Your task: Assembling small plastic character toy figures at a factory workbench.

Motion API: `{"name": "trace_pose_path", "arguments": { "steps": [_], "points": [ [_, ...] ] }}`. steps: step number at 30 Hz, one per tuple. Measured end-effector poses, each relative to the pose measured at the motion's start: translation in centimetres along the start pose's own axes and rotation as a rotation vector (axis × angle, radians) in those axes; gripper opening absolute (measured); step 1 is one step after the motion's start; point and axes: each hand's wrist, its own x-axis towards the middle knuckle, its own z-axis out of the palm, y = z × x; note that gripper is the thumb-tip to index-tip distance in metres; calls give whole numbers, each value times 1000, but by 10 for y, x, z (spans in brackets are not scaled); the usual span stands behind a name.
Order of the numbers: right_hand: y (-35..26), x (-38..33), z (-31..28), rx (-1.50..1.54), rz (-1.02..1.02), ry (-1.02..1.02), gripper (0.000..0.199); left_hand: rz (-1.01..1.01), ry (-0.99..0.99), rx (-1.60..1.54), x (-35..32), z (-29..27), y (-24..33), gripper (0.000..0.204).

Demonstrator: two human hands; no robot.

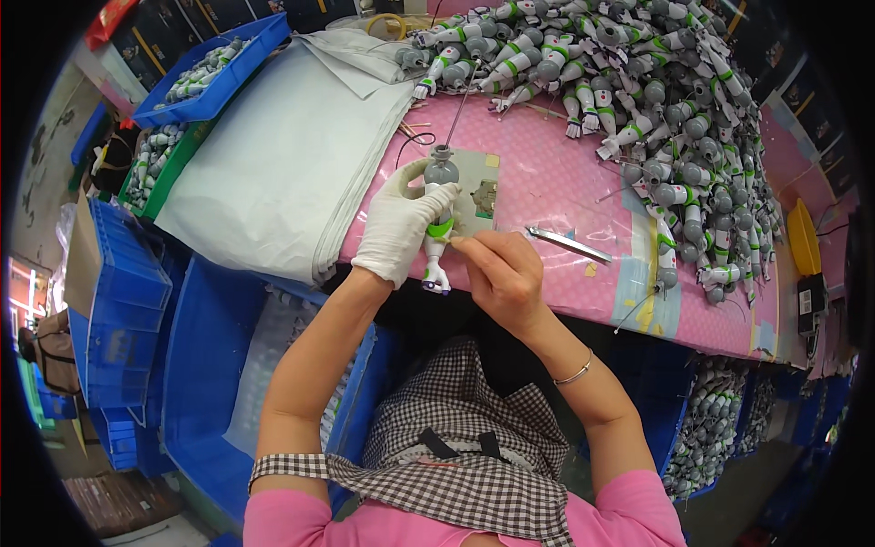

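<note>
My left hand (pixel 398 225), in a white glove, is wrapped round a toy figure's arm (pixel 441 170) in grey, white and bright green. The arm stands upright over the table's near edge, its small white hand pointing down. From its grey top end a thin metal rod sticks up. Bare, my right hand (pixel 503 272) is closed beside the green band, thumb and forefinger pinched together at the arm's side. Whatever lies between those fingertips is too small to make out. Metal tweezers (pixel 570 244) lie on the table to the right of my right hand.
A large heap of similar toy arms (pixel 674 118) covers the table's far and right side. White sheets (pixel 283 155) are stacked at left on the pink table cover (pixel 538 182). Blue bins (pixel 210 365) stand at lower left; a yellow basin (pixel 803 237) is at far right.
</note>
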Motion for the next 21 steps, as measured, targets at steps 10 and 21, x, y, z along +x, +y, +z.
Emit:
{"name": "trace_pose_path", "arguments": {
  "steps": [10,21],
  "points": [
    [-2,-2,2,21,-14,-5,28,-3,-15,7,-1,-1,2,48],
    [-3,0,2,21,-16,15,25,-61,1,-28,-3,1,7,45]
  ]
}}
